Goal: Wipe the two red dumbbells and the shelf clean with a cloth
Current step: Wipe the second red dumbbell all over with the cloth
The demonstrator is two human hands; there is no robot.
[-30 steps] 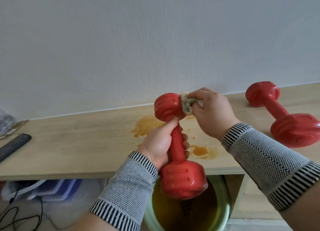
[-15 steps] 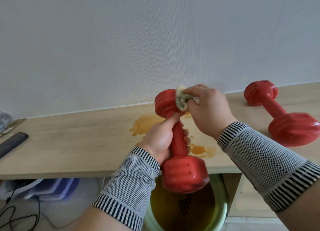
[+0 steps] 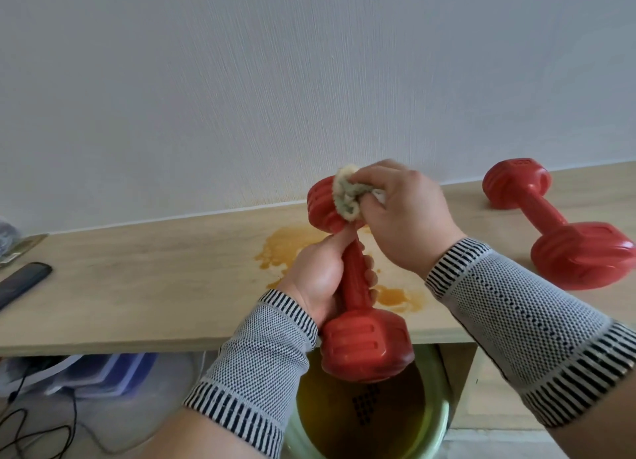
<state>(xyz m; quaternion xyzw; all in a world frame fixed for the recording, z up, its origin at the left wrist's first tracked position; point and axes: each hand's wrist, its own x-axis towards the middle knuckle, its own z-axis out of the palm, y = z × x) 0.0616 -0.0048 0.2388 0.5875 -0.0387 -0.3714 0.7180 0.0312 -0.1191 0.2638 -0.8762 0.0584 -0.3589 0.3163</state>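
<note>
My left hand [image 3: 320, 279] grips the heavy, slick dumbbell [image 3: 358, 307] by its handle, while my right hand [image 3: 402, 217] pinches the soft cloth [image 3: 346, 197].

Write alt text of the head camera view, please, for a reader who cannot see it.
A left hand grips a red dumbbell by its handle while the right hand presses a cloth on its upper end. Behind it, a wooden shelf carries orange stains and a second red dumbbell.
</note>
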